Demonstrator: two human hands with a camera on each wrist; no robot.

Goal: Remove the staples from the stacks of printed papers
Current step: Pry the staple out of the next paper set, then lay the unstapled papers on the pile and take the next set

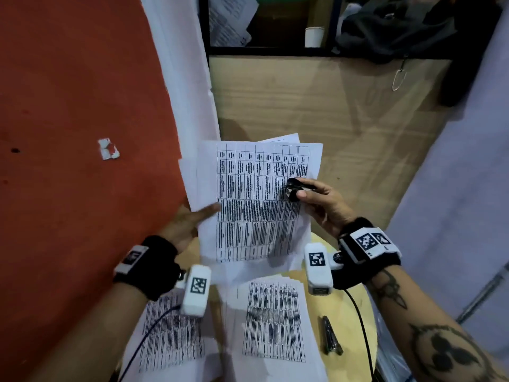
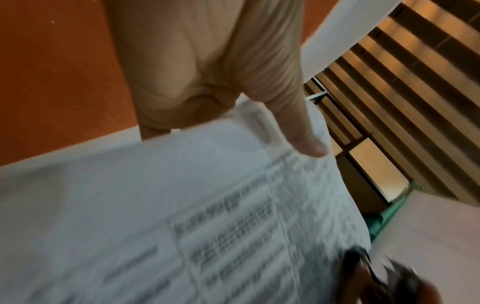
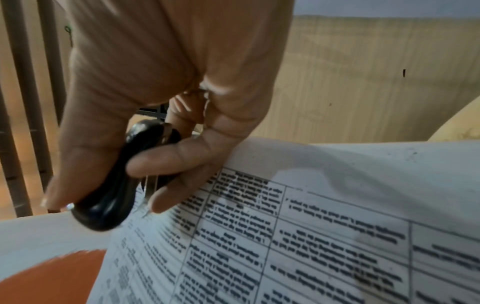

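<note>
- Stapled paper stack: we are holding it in the air above the round table.
- Left hand: thumb pinching its left edge.
- Right hand: fingers clamped on the black staple remover.

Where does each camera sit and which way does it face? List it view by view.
Head: looks down on the held stack of printed white papers, both hands and forearms.
Left wrist: along the left hand, thumb on the papers' edge.
Right wrist: along the right hand gripping the black staple remover.
Shared: all three views show the papers; the head view also shows the remover.
</note>
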